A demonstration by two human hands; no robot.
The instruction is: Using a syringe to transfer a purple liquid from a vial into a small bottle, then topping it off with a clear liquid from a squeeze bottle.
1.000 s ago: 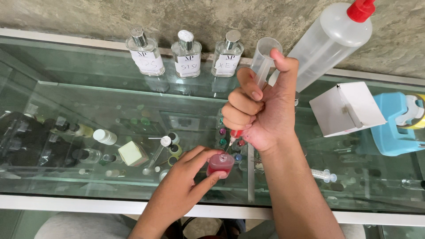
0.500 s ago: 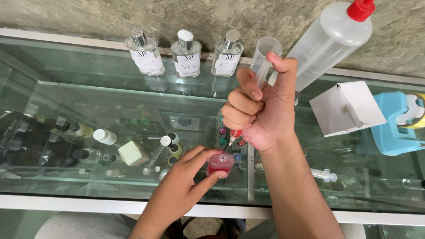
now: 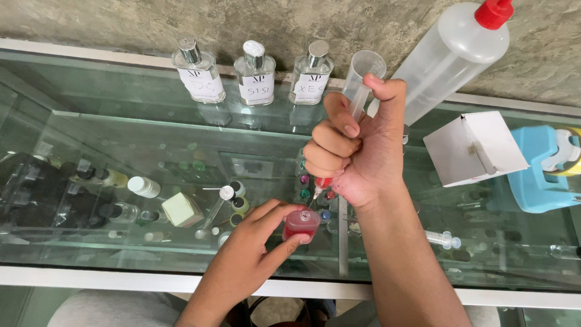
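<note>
My left hand [image 3: 245, 257] grips a small square bottle [image 3: 301, 223] of red liquid standing on the glass counter top [image 3: 121, 130]. Above it, my right hand [image 3: 357, 145] is clenched in a fist around a syringe [image 3: 321, 183] with red liquid in it. The thumb presses on the plunger end and the tip points down at the bottle's open neck. Most of the syringe barrel is hidden inside the fist.
Three clear labelled bottles [image 3: 254, 72] with silver caps stand along the back wall beside a small measuring cylinder [image 3: 362, 75] and a large squeeze bottle [image 3: 451, 57] with a red cap. A white box [image 3: 475, 148] and a blue object [image 3: 544, 169] lie right. Bottles fill the shelf under the glass.
</note>
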